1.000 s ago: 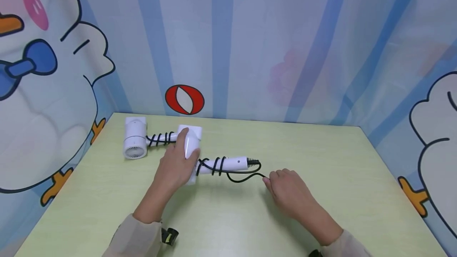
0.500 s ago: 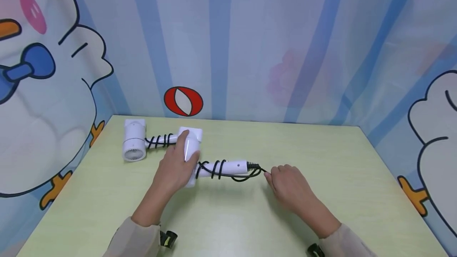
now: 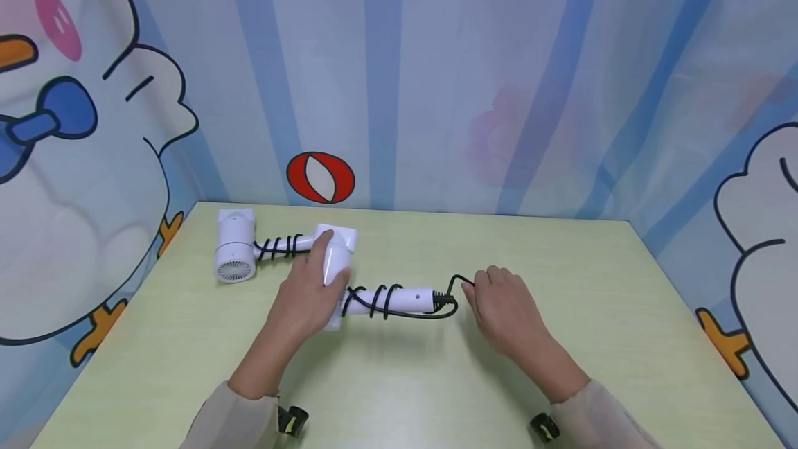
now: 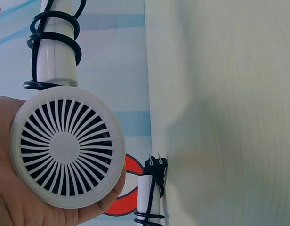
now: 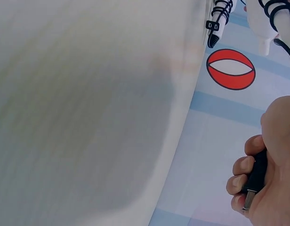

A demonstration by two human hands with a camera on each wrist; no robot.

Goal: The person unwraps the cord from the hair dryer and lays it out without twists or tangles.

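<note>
My left hand (image 3: 305,303) grips a white hair dryer (image 3: 337,265) round its barrel, above the table. The left wrist view faces the dryer's round slotted rear grille (image 4: 65,147). Its handle (image 3: 418,299) points right, wound with loops of black cord (image 3: 393,312). From the handle's end the cord arches over to my right hand (image 3: 505,310). There, as the right wrist view shows, curled fingers hold a black plug (image 5: 257,173) with its metal prongs partly visible. A second white hair dryer (image 3: 235,244), its cord wrapped round the handle, lies to the left on the table.
The pale wood-grain table (image 3: 561,283) extends to the right of the dryers. Behind it hangs a blue striped backdrop (image 3: 436,89) with cartoon figures. The second dryer's handle lies close behind my left hand, its plug (image 4: 157,170) visible in the left wrist view.
My right hand has risen slightly away from the table, carrying the cord's end from below the handle's tip to above it. The left hand keeps its grip on the hair dryer almost unmoved.
</note>
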